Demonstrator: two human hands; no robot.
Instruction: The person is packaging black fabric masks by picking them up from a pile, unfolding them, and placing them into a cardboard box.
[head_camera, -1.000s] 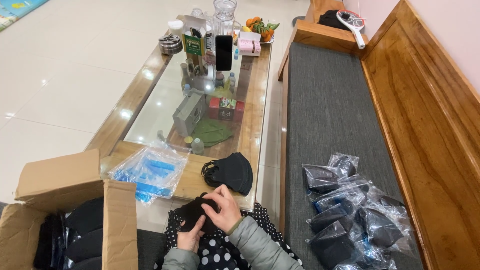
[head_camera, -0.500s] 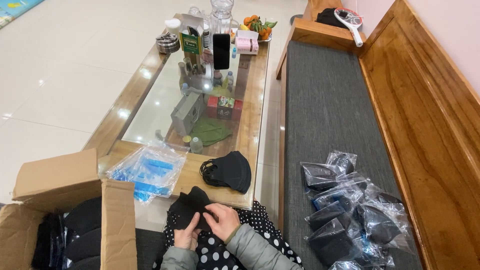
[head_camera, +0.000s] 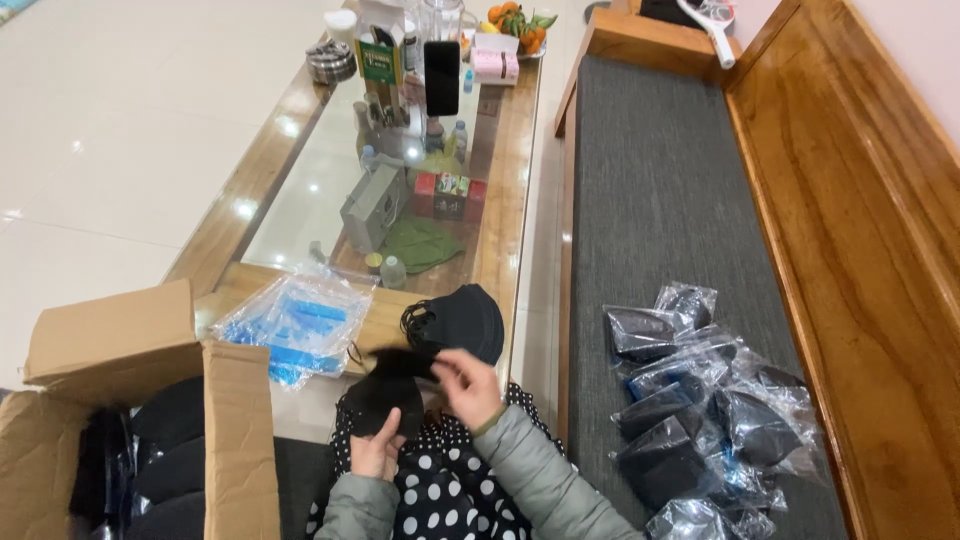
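While the person sits at the near end of the table, both hands work a black mask just above the lap. The left hand has its fingers closed on the mask's lower edge. The right hand pinches the upper corner between thumb and fingertips, other fingers curled.

Handling, as I judge it: the mask is light, soft cloth, limp enough to fold and sag. Nothing fragile about it, and not slippery. It is best held by an edge or corner as now, or by the ear loops; a grip in the middle would crumple it.

- More black masks in a stack on the table's near edge, just beyond the hands.
- Clear flat bags with blue strips, a loose heap on the table's near left corner.
- Open brown box at the person's left, flaps up, dark packed goods inside.
- Bagged masks, dark in shiny clear wrap, piled on the grey bench cushion at the right.
- Under the glass top: a grey box, a red carton, a green cloth-like thing.
- Far end of the table: green package, upright phone, pink pack, fruit, round tin.
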